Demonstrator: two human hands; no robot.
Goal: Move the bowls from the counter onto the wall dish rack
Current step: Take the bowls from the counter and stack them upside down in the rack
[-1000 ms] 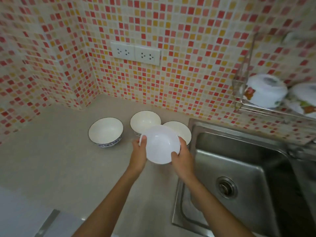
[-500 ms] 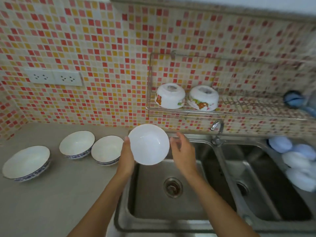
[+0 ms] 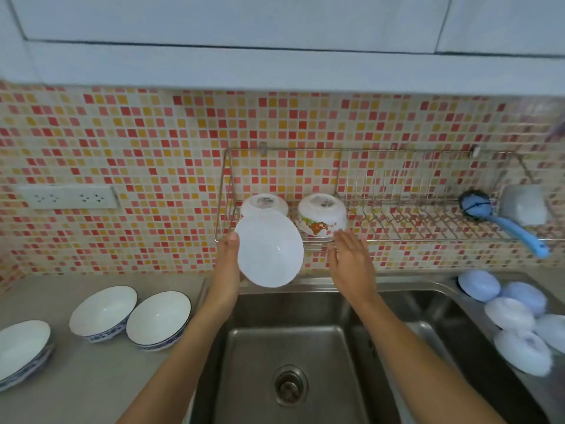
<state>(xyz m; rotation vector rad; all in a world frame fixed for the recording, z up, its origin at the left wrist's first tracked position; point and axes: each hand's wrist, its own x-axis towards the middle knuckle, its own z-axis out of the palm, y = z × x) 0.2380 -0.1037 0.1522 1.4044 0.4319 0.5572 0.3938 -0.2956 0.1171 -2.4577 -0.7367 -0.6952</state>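
My left hand [image 3: 227, 260] grips a plain white bowl [image 3: 270, 249] by its left rim and holds it tilted toward me, just in front of the wall dish rack [image 3: 428, 237]. My right hand [image 3: 351, 261] is open and flat to the right of the bowl, not touching it. Two bowls sit upside down on the rack's left end: a white one [image 3: 264, 203] partly hidden behind the held bowl, and a flower-patterned one [image 3: 322, 214]. Three blue-rimmed white bowls stand upright on the counter at the left [image 3: 104, 312] [image 3: 159, 319] [image 3: 23, 350].
A steel double sink [image 3: 290, 347] lies below my arms. Several pale blue and white sponges [image 3: 516, 316] sit at the sink's right edge. A blue dish brush [image 3: 501, 221] and a grey cup [image 3: 524, 203] occupy the rack's right end. Wall sockets [image 3: 68, 197] are at the left.
The bowl went from both hands to my left hand alone and rose from above the counter up to the rack. My right hand let go and opened. My view swung right and up.
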